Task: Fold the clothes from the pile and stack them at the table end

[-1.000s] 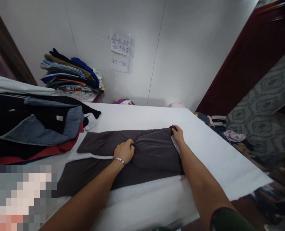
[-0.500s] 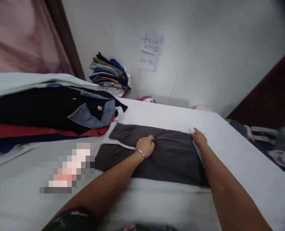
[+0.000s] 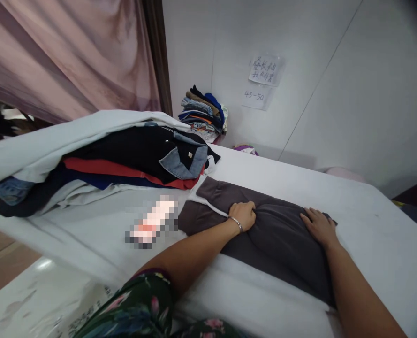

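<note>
A dark grey garment (image 3: pixel 275 244) lies across the white table, with two banded ends side by side at its left and a white strip between them. My left hand (image 3: pixel 243 216), wearing a bracelet at the wrist, is closed on the cloth near the middle, and creases run out from the fingers. Flat on the garment's right end rests my right hand (image 3: pixel 319 225), its fingers stretched out and somewhat spread. A small dark corner of cloth sticks out beyond those fingers.
Left of the garment lies a heap of clothes, including a black one with a denim collar (image 3: pixel 183 162). A folded stack (image 3: pixel 203 112) stands behind it by the wall. Handwritten papers (image 3: pixel 262 72) hang on the wall. Nearby, a blurred-out patch (image 3: pixel 154 220) covers something on the table (image 3: pixel 363 211).
My right hand has gone from pinching the garment's far right corner to lying flat on it. My left hand keeps its grip. The view has swung left.
</note>
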The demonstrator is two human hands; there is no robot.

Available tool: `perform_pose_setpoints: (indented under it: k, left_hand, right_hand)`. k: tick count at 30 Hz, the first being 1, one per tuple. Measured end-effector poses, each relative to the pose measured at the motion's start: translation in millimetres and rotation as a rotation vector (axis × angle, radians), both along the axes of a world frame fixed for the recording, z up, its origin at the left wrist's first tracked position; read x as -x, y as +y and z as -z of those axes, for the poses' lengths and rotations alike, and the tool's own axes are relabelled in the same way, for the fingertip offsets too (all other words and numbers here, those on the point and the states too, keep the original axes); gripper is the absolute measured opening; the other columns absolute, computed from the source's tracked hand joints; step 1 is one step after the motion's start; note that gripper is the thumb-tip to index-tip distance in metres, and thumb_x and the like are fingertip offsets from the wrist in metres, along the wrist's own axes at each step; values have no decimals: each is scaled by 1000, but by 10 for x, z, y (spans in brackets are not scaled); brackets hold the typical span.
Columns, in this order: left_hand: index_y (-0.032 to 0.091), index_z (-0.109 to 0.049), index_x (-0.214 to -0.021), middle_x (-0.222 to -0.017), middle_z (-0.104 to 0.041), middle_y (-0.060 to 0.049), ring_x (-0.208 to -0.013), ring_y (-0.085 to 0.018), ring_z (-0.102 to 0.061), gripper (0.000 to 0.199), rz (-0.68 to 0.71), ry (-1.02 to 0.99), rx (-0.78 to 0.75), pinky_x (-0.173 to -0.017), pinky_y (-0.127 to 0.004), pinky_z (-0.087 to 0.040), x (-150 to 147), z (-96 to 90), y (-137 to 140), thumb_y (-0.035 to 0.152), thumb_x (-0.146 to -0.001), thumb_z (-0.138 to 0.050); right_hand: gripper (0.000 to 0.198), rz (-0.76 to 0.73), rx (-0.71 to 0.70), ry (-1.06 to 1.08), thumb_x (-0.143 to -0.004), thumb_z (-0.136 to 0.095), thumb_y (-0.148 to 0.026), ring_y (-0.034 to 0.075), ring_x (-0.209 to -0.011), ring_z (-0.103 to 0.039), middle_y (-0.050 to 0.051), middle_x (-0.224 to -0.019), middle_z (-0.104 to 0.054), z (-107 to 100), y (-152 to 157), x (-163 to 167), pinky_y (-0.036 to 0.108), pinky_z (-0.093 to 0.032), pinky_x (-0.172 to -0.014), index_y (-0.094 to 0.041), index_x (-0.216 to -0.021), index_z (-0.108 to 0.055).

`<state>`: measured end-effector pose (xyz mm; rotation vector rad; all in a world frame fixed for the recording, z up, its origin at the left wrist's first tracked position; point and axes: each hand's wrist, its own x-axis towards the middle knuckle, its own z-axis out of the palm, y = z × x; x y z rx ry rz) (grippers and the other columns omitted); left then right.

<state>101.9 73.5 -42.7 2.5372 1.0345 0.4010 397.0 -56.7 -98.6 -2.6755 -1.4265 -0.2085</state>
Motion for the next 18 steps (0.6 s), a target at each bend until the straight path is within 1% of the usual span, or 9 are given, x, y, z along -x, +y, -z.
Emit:
perform_pose_setpoints:
  k: [3,7,10,12,13,15,18]
  left_hand:
    - [26,-61,-101,-100,-71,-1,-97,-20,-63,26,1,-8,3,-87,-35,-43,-3,3,4,23,-82,-43]
    - [26,-61,-102,-102,-71,-3,-98,-20,-63,27,6,-16,10,-87,-35,-43,7,-5,6,22,-83,-42]
    - [25,-61,-105,-105,-70,-4,-99,-20,-62,29,6,-23,15,-88,-35,-42,15,-12,7,22,-83,-42]
    - [25,-61,-104,-105,-70,-4,-100,-21,-62,28,7,-25,19,-89,-35,-42,15,-13,9,22,-84,-42]
    - [24,-62,-104,-105,-70,-4,-100,-21,-62,28,7,-24,20,-89,-35,-42,13,-14,10,22,-84,-43]
    - [24,-62,-105,-104,-70,-5,-100,-21,-62,28,3,-18,20,-89,-35,-42,9,-16,10,22,-84,-43]
    - [25,-61,-107,-104,-70,-4,-100,-21,-62,29,-5,-4,15,-89,-35,-42,12,-28,7,22,-84,-43]
  right_hand:
    - [50,7,-32,30,-90,-31,-46,26,-132,-37,8,-141,-47,-15,16,-15,55,-25,-107,-23,-131,-50]
    - [49,34,-99,131,-89,-36,-45,27,-131,-39,9,-139,-49,-161,-13,73,55,-26,-106,-21,-128,-54]
    - [51,75,-239,110,-89,-36,-49,30,-134,-35,12,-141,-45,-320,-104,273,56,-28,-105,-19,-127,-55]
    - [53,41,-323,35,-90,-35,-52,31,-137,-29,12,-144,-41,-402,-172,475,58,-26,-105,-20,-128,-54]
    - [54,5,-342,7,-90,-34,-53,31,-138,-27,12,-146,-39,-425,-196,586,59,-25,-105,-21,-129,-53]
    - [55,-81,-312,11,-90,-33,-56,31,-139,-25,10,-148,-35,-429,-215,801,60,-23,-106,-24,-132,-51]
    - [56,-178,-157,118,-91,-31,-57,28,-139,-26,8,-149,-34,-358,-175,1036,57,-24,-107,-28,-136,-46]
